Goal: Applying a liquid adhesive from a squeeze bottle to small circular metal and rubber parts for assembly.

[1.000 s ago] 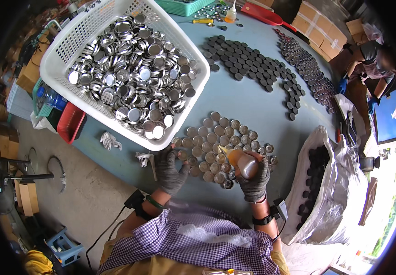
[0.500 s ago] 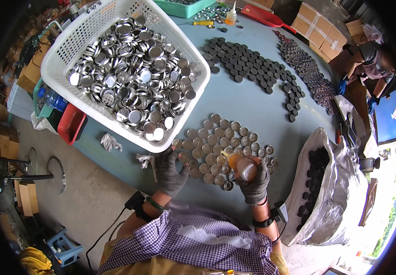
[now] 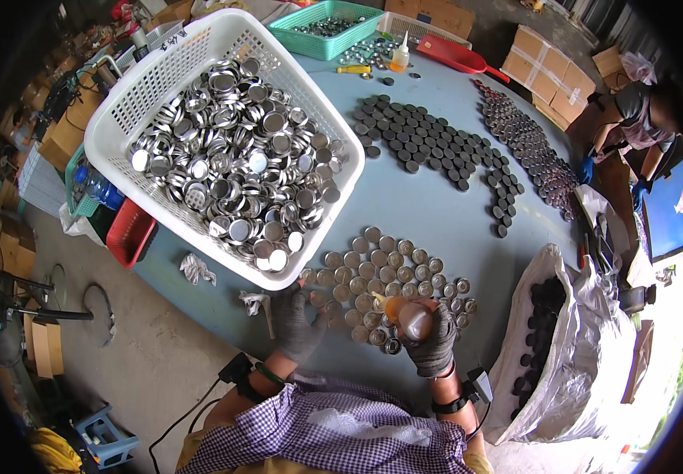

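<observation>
My right hand [image 3: 434,341], in a grey glove with bare fingertips, is wrapped round a clear squeeze bottle [image 3: 415,320] of amber liquid. The bottle is tilted, its nozzle pointing left over a cluster of round metal caps [image 3: 379,258] laid out on the blue-grey table [image 3: 428,204]. At the left edge of that cluster is my left hand [image 3: 298,325], gloved the same way, its thumb and fingers apart beside the nearest caps. It is slightly blurred; I see nothing held in it.
A white basket [image 3: 310,265] heaped with metal caps stands at the left. Dark round pieces [image 3: 436,138] and reddish ones [image 3: 523,150] lie farther back. A white sack [image 3: 551,347] of black pieces is at the right. A co-worker [image 3: 634,118] in blue gloves is at the far right.
The whole scene sits lower in the picture. Against the caps, the bottle's nozzle has shifted slightly left. My left hand stays beside the cluster's left edge.
</observation>
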`<state>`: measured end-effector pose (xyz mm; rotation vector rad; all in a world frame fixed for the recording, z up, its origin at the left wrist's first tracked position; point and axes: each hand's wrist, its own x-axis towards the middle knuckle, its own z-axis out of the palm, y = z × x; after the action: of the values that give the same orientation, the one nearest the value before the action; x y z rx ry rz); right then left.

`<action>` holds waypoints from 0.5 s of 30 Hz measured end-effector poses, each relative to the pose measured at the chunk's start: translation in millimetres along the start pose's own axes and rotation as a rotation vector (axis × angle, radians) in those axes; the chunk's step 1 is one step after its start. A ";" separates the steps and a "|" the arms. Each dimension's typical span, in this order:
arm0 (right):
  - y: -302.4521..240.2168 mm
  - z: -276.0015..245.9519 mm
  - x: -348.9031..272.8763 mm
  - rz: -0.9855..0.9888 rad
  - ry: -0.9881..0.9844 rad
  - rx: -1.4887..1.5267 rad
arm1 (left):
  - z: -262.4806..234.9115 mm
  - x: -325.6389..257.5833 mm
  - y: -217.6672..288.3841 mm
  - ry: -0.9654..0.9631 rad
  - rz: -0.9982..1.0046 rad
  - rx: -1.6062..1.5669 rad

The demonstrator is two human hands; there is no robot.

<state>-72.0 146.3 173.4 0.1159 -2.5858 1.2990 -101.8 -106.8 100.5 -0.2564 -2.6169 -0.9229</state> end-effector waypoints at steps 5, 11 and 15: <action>1.6 1.0 6.6 -0.018 0.000 -0.004 | 3.5 -1.9 -1.4 0.032 -0.001 -0.021; 7.9 4.1 11.9 -0.043 0.055 -0.043 | 3.4 -2.1 -1.1 0.024 -0.024 -0.040; 5.3 0.2 9.4 -0.007 0.067 -0.038 | 1.8 -1.7 0.0 0.012 -0.005 -0.009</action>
<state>-82.1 149.7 171.6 0.0738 -2.5493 1.2297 -100.7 -105.7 98.5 -0.2458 -2.6041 -0.9352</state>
